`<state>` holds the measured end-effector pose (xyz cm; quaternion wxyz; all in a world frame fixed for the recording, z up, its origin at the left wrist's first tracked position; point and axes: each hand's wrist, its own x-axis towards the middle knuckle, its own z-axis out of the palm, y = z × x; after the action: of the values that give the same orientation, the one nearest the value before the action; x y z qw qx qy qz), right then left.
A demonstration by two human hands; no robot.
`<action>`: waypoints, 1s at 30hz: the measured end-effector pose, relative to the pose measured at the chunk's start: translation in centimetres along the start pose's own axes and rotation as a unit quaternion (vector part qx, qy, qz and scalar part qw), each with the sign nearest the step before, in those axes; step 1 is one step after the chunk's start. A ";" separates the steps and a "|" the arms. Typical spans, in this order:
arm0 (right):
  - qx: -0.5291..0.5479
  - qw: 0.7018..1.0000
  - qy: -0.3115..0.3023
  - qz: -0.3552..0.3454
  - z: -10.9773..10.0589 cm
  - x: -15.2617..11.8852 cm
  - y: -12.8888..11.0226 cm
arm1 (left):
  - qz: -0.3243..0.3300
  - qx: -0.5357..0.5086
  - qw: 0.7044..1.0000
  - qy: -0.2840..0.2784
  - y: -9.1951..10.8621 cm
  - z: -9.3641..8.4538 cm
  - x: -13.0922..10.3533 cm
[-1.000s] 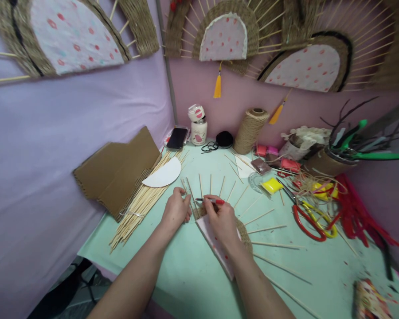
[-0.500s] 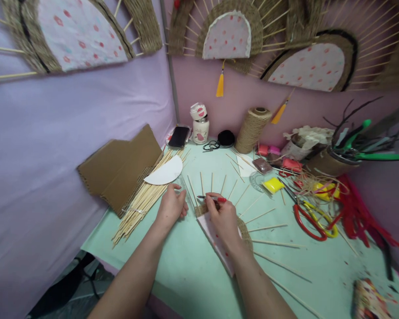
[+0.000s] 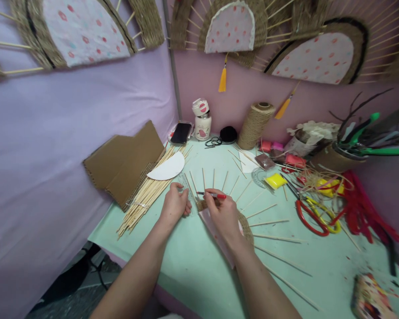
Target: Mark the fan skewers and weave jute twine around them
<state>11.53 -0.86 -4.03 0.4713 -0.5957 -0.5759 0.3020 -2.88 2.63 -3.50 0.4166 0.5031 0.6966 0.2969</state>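
Note:
A red pen (image 3: 219,196) is held in my right hand (image 3: 221,217), its tip pointing left near the base of a thin stick. That hand rests over a half-round piece with a twine band (image 3: 246,228), a pale spotted centre (image 3: 216,235) and thin sticks (image 3: 274,238) fanning outward. My left hand (image 3: 177,201) lies at the left end of the piece, fingers curled beside a clear ruler (image 3: 192,199); whether they grip the ruler is hard to tell.
Left of my hands are a stick bundle (image 3: 142,204), a white half-disc (image 3: 166,167) and cardboard (image 3: 123,159). Behind stand a bottle (image 3: 202,126) and twine spool (image 3: 255,125). Right are a yellow packet (image 3: 275,180), red-handled scissors (image 3: 310,219) and a tool pot (image 3: 337,157).
The camera view has shifted slightly, so the table and objects appear a little higher and further right. Both hands keep nearly the same pose, with the pen still in my right hand.

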 end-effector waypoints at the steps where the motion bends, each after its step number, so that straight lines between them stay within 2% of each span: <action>1: 0.000 1.000 -0.003 0.001 0.1 0.0 0.1 | 0.001 0.002 1.000 0.000 0.0 0.0 0.0; 8: 0.008 1.000 -0.022 0.004 0.6 0.1 0.6 | 0.002 0.005 1.000 -0.006 -0.1 0.1 -0.1; 22: 0.006 1.000 -0.013 0.013 0.9 0.1 0.8 | 0.000 0.021 1.000 -0.015 -0.4 0.2 0.2; 30: 0.010 0.999 -0.030 0.005 1.1 0.2 1.2 | -0.001 0.025 1.000 -0.018 -0.5 0.3 0.3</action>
<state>11.06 -0.27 -5.44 0.4580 -0.5851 -0.5835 0.3276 -2.91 2.72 -4.11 0.4168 0.5178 0.6968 0.2695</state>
